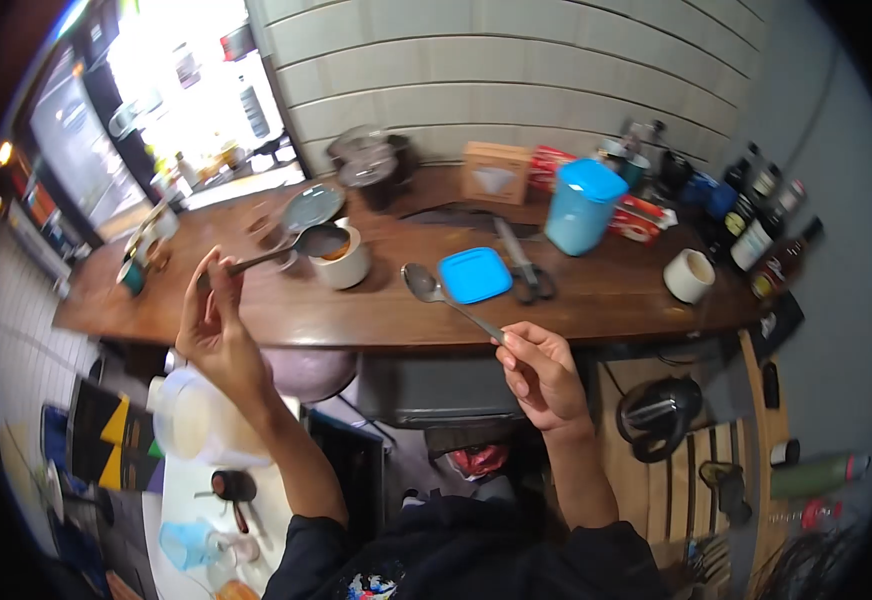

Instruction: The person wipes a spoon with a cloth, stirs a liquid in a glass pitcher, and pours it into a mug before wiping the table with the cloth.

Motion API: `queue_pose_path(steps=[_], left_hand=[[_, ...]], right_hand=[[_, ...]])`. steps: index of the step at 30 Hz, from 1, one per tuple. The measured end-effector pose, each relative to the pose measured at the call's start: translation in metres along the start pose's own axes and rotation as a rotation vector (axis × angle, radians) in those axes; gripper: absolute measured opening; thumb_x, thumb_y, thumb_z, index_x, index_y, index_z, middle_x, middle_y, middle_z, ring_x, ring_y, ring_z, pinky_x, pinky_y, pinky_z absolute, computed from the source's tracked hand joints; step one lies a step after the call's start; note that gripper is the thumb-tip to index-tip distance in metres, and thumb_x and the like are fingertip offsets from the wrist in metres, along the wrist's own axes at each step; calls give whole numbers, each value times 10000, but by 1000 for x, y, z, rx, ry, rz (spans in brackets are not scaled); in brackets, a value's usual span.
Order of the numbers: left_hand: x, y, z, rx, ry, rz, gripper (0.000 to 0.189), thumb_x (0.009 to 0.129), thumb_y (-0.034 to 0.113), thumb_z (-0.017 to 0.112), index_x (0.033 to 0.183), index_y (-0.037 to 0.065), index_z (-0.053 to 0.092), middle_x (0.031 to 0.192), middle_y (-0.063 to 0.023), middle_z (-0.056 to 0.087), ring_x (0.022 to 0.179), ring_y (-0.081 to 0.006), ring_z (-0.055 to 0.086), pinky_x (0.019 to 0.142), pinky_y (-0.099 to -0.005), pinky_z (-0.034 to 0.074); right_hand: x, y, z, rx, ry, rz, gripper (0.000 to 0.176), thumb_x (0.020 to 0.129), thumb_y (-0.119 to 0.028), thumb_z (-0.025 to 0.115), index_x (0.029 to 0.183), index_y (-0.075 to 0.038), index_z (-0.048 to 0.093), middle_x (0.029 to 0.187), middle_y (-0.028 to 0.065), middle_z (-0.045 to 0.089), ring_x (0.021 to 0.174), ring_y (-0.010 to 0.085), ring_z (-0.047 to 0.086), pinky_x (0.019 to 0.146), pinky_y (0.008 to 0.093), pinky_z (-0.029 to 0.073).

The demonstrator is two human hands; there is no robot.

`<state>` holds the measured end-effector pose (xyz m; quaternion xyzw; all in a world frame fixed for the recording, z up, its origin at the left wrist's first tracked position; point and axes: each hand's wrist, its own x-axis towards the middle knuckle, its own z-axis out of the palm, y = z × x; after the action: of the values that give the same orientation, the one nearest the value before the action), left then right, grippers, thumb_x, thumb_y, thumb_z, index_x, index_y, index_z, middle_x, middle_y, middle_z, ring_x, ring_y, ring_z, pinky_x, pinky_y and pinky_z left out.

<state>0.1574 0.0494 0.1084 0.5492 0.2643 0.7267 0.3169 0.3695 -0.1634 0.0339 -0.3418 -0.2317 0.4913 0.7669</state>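
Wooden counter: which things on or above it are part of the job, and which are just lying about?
Seemingly in use:
spoon in right hand
dark utensil in left hand
white cup near its bowl

Probably just lying about:
scissors
bottles
cardboard box
far-right cup

Both of the person's arms are reaching forward from the dark-clothed torso [456, 550], with bare forearms emerging from dark sleeves. The left forearm [291, 445] is slanting outward, to the left of the torso. Farther from the torso, the left hand [224, 330] is pointing its fingers upward, thumb and fingertips pinching. The right forearm [581, 470] is angling slightly inward, ahead of the torso's right side. The right hand [541, 375] is pinching with the thumb, its other fingers curling loosely.
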Motion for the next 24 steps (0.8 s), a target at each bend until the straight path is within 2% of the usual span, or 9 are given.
queue_pose_path(steps=[4,5,8,10,13,15,17,19,24], left_hand=[[-22,-2,132,-170,-206,-67,262,958,135,662,1153,-39,681,937,-102,707,864,-156,682,810,-263,559],[-28,2,169,-243,-242,-23,255,954,138,669,1142,-32,692,935,-101,710,862,-144,681,799,-250,554],[-45,13,268,-159,-399,-56,256,949,147,670,1117,-43,703,891,-89,714,833,-135,683,767,-258,554],[-52,-12,336,-166,-449,16,271,930,174,683,1073,-55,714,831,-110,728,823,-148,700,730,-264,546],[-56,-57,425,-98,-478,55,263,896,214,698,1026,-10,743,804,-146,740,796,-186,721,721,-299,542],[-54,-83,470,72,-534,18,243,847,247,709,979,52,771,827,-170,742,779,-250,728,760,-353,545],[-47,-108,511,108,-529,2,235,828,256,714,964,76,778,831,-167,741,776,-278,725,774,-369,544],[-48,-101,534,222,-488,20,218,793,253,717,934,103,790,836,-171,737,795,-348,715,811,-399,542],[-74,-96,567,387,-467,55,210,788,224,706,941,108,789,864,-188,731,859,-381,703,837,-426,540]], right_hand=[[-39,-67,-51,-30,172,-166,131,968,-108,600,1001,13,639,737,41,576,476,57,483,382,173,322],[-48,-80,-60,-29,226,-231,130,967,-104,600,998,16,637,732,42,575,466,58,478,375,174,319],[-67,-115,-92,-30,338,-343,125,964,-95,603,983,26,632,715,47,571,438,60,464,356,178,312],[-75,-134,-110,-5,392,-400,125,962,-96,606,966,26,631,707,50,571,429,59,459,351,178,308],[-84,-149,-136,-8,442,-422,136,962,-112,609,959,22,631,700,46,573,428,56,455,350,180,303],[-89,-157,-149,-12,503,-424,143,959,-122,614,956,20,633,691,42,574,426,56,451,350,182,299],[-92,-160,-163,8,519,-437,141,959,-120,613,956,19,634,692,42,575,426,57,451,350,183,300],[-94,-161,-177,37,534,-439,132,960,-114,610,957,16,636,695,43,579,424,62,451,347,188,301],[-102,-167,-197,42,565,-447,121,958,-105,609,968,10,642,692,43,581,419,69,452,344,193,301]])
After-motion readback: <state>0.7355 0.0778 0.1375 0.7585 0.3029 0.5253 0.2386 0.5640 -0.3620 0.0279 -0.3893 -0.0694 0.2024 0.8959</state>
